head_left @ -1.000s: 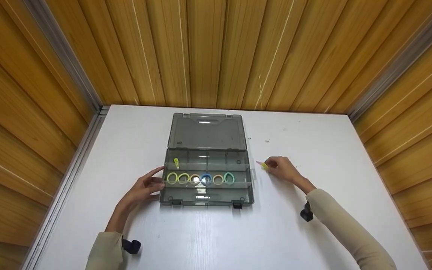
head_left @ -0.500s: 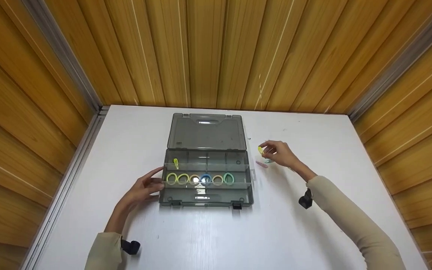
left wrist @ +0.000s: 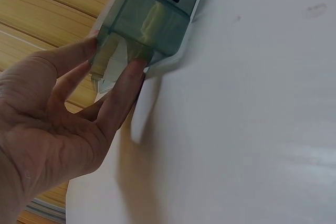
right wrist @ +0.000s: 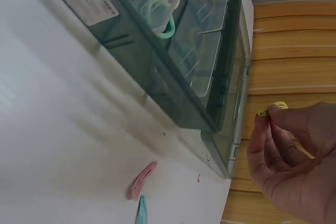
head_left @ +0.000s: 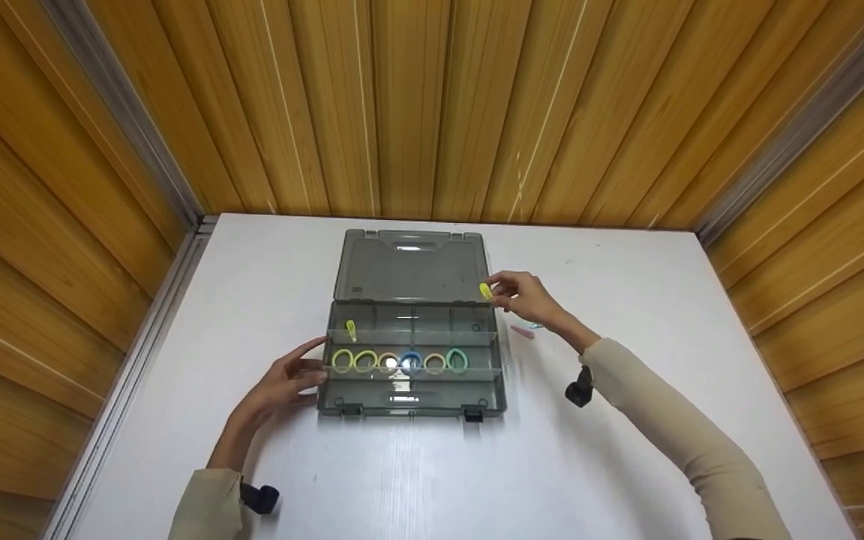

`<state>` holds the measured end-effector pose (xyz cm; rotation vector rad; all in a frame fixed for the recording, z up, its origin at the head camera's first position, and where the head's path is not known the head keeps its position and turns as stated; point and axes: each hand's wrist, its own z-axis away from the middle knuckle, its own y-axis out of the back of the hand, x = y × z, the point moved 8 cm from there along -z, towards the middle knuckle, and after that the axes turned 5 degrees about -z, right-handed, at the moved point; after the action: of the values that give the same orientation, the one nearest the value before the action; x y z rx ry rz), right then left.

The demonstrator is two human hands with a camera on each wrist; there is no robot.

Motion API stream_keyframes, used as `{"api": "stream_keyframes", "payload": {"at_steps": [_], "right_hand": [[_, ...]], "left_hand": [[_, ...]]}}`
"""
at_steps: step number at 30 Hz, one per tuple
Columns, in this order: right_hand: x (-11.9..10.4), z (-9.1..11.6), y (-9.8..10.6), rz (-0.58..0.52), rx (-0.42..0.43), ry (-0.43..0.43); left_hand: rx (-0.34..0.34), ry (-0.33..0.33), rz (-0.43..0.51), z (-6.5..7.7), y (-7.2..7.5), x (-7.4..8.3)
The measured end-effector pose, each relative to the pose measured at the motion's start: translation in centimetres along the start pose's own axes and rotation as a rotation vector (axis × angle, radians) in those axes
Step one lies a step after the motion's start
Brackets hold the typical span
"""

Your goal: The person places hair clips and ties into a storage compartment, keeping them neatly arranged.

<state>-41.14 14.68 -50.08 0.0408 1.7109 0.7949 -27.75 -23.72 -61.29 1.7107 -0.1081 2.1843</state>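
Note:
My right hand [head_left: 526, 295] pinches a yellow hair clip [head_left: 485, 291] between thumb and fingertips, raised over the right edge of the lid in the head view. A grey see-through compartment box [head_left: 411, 412] lies with its lid folded back. My left hand [head_left: 282, 382] touches the box's left side; in the left wrist view its spread fingers [left wrist: 123, 90] meet the end wall. Another yellow hair clip [head_left: 351, 330] lies in the back left compartment. Several coloured hair ties [head_left: 410, 362] stand in a row along the middle compartments.
Right of the box, a pink hair clip [right wrist: 142, 181] and a teal hair clip [right wrist: 141, 211] lie on the white table [head_left: 402, 487]. Wood-look panels [head_left: 417, 112] rise behind the table's far edge.
My right hand has lifted the yellow clip off the table and carried it up and left to the lid's edge. Pink and teal clips have come into sight. My left hand stays put.

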Motion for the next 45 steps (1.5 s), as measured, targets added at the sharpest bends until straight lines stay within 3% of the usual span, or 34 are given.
{"api": "stream_keyframes", "payload": {"at_steps": [3,10,18,30,38,45], "right_hand": [[-1.3,-0.8,-1.1,-0.006,-0.016,0.042],[-2.5,-2.3,-3.6,-0.047,-0.026,-0.058],[-4.0,-4.1,-7.8,-0.118,-0.103,0.019],[-3.5,-6.3,-12.7,-0.136,-0.135,-0.025],[-3.3,-6.2,-14.7,-0.149,-0.085,-0.041],[-3.1,-6.1,-16.1,-0.15,-0.081,-0.053]], "left_hand": [[0.012,0.007,-0.015,0.0,0.0,0.0],[0.009,0.016,-0.005,-0.6,-0.4,-0.2],[-0.002,-0.001,0.003,-0.6,-0.3,-0.3],[0.002,-0.004,0.004,-0.4,-0.3,-0.3],[-0.003,0.016,0.008,-0.3,-0.6,-0.3],[-0.022,-0.023,0.016,0.1,-1.0,-0.3]]}}
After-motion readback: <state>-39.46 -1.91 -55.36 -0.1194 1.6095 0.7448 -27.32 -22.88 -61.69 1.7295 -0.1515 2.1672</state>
